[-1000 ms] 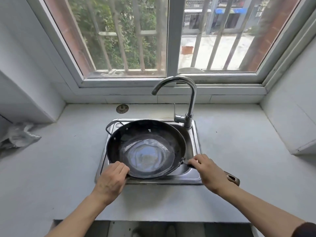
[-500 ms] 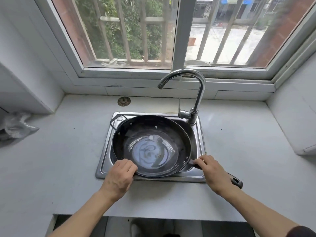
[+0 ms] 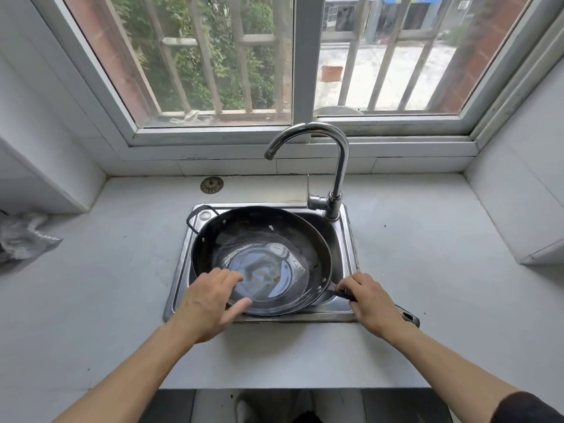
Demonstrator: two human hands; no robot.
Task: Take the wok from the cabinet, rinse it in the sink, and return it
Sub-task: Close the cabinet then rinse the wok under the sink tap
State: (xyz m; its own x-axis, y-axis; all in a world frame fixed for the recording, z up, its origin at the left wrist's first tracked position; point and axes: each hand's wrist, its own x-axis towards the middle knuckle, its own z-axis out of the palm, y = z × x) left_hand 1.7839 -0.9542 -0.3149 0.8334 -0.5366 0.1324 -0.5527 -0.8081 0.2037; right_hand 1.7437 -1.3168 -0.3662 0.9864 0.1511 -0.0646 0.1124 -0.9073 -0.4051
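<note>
Two bare hands work at the black round metal wok [image 3: 262,257]: the left hand [image 3: 207,303] lies loosely spread over its near rim, fingers inside, while the right hand [image 3: 370,302] is clenched around its long dark handle [image 3: 407,315]. Beyond the hands, the wok sits in the small stainless steel sink [image 3: 348,236], holding shallow water, with the curved chrome tap [image 3: 338,166] farther off past the right hand.

Pale countertop [image 3: 427,270] beneath a barred window [image 3: 293,71], white tiled walls [image 3: 525,178] either side, daylight outside
</note>
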